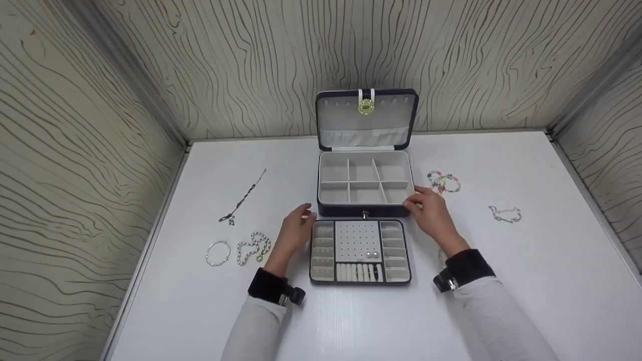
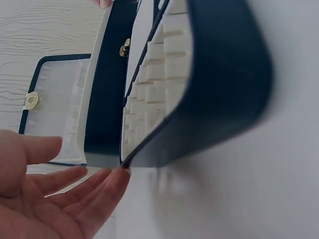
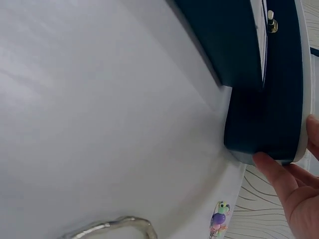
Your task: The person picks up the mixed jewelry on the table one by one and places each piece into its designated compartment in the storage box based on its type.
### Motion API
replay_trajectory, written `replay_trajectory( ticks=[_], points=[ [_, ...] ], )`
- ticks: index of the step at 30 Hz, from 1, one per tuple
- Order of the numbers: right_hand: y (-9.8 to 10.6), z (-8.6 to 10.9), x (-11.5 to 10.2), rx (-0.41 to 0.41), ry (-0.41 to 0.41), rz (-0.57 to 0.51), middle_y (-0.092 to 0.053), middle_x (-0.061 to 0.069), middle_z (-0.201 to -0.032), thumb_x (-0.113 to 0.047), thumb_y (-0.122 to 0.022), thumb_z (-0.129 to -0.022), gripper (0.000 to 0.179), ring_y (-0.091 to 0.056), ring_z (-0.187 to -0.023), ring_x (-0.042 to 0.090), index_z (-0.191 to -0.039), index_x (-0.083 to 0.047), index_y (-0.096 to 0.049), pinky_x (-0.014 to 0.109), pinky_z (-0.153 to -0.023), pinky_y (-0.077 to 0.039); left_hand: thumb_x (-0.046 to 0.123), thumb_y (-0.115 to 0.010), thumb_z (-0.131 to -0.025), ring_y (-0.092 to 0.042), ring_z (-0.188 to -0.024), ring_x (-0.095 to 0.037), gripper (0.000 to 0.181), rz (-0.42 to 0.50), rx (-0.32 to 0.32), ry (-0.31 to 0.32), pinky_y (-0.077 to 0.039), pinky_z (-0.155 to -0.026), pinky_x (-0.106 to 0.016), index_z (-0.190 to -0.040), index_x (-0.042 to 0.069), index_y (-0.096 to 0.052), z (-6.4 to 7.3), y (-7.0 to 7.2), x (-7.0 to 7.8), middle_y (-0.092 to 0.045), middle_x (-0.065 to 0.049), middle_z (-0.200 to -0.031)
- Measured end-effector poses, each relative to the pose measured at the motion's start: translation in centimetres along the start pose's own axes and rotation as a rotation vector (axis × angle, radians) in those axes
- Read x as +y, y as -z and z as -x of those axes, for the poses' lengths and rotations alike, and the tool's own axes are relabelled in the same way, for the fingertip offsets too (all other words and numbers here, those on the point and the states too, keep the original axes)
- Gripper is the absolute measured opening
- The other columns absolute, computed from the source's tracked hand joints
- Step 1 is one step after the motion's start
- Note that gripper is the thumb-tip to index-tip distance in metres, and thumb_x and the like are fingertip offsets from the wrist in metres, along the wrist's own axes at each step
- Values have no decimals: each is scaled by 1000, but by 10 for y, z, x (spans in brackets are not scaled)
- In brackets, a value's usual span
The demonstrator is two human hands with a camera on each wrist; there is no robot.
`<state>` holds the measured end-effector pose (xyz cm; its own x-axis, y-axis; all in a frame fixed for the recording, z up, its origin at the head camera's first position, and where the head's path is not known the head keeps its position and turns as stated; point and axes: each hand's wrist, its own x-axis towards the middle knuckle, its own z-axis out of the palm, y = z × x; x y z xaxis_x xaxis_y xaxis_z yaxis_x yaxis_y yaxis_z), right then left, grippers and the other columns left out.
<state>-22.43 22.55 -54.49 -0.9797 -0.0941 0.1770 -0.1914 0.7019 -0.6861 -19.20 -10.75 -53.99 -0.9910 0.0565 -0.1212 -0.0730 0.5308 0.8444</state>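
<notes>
An open jewelry box with a dark blue outside and pale compartments stands at the table's back middle, lid raised. In front of it lies a removable tray with a perforated panel, ring rolls and side slots. My right hand holds the box's front right corner; in the right wrist view the thumb lies at the rim, the fingers on the outer side. My left hand is at the tray's back left corner, its fairly straight fingers touching there, thumb apart.
Left on the white table lie a dark chain bracelet, a pearl ring-shaped bracelet and a bead necklace. To the right are colorful bead bracelets and a silver chain. A silvery bangle lies near my right wrist.
</notes>
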Motion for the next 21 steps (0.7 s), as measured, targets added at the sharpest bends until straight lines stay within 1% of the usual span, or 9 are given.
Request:
replay_trajectory(
  ticks=[2, 5, 7, 9, 12, 15, 19, 21],
  points=[
    [-2, 2, -1, -3, 9, 9, -51, 32, -132, -5, -66, -93, 13, -55, -115, 46, -92, 6, -71, 52, -88, -50, 22, -48, -104, -57, -119, -32, 46, -1, 0, 17, -47, -97, -43, -143, -2, -46, -10, -3, 1, -56, -21, -132],
    [-4, 3, -3, -14, 9, 35, -49, 32, -134, -6, -64, -94, 13, -54, -116, 47, -92, 5, -70, 53, -92, -47, 25, -45, -105, -51, -127, -32, 47, 23, -12, 50, -43, -103, -44, -145, 0, -44, -23, -6, 4, -53, -20, -138],
    [-4, 3, -5, -19, 8, 57, -48, 31, -135, -7, -63, -95, 14, -53, -116, 46, -93, 5, -69, 54, -94, -45, 27, -44, -105, -49, -129, -31, 47, 32, -16, 68, -41, -104, -44, -145, 2, -45, -30, -7, 6, -54, -18, -138],
    [-4, 4, -6, -20, 12, 71, -47, 31, -135, -7, -62, -96, 14, -52, -117, 46, -94, 5, -68, 55, -96, -43, 27, -44, -105, -51, -127, -30, 46, 56, -16, 83, -42, -103, -43, -144, 2, -47, -34, -6, 8, -55, -17, -136],
    [-3, 6, -6, -12, 32, 82, -47, 31, -135, -7, -62, -96, 13, -54, -115, 46, -93, 4, -68, 54, -94, -44, 25, -46, -104, -59, -117, -27, 43, 92, -12, 84, -47, -97, -40, -140, 0, -51, -37, -6, 9, -58, -18, -130],
    [-2, 8, -5, -20, 46, 88, -47, 31, -135, -7, -62, -96, 13, -55, -112, 45, -92, 4, -67, 54, -93, -45, 22, -48, -104, -64, -106, -25, 40, 125, -17, 71, -52, -89, -36, -135, -2, -54, -35, -6, 6, -61, -17, -121],
    [0, 13, -4, -46, 37, 83, -46, 30, -137, -9, -61, -96, 14, -56, -111, 44, -92, 3, -68, 53, -92, -46, 20, -51, -103, -64, -101, -24, 35, 110, -9, 46, -53, -83, -35, -128, -3, -58, -30, -8, 4, -63, -14, -112],
    [1, 16, -3, -46, 37, 78, -46, 30, -137, -9, -62, -96, 14, -58, -108, 42, -92, 2, -68, 53, -89, -47, 20, -51, -102, -64, -99, -24, 33, 96, -2, 38, -53, -81, -35, -125, -2, -59, -27, -9, 3, -63, -13, -109]
  ],
)
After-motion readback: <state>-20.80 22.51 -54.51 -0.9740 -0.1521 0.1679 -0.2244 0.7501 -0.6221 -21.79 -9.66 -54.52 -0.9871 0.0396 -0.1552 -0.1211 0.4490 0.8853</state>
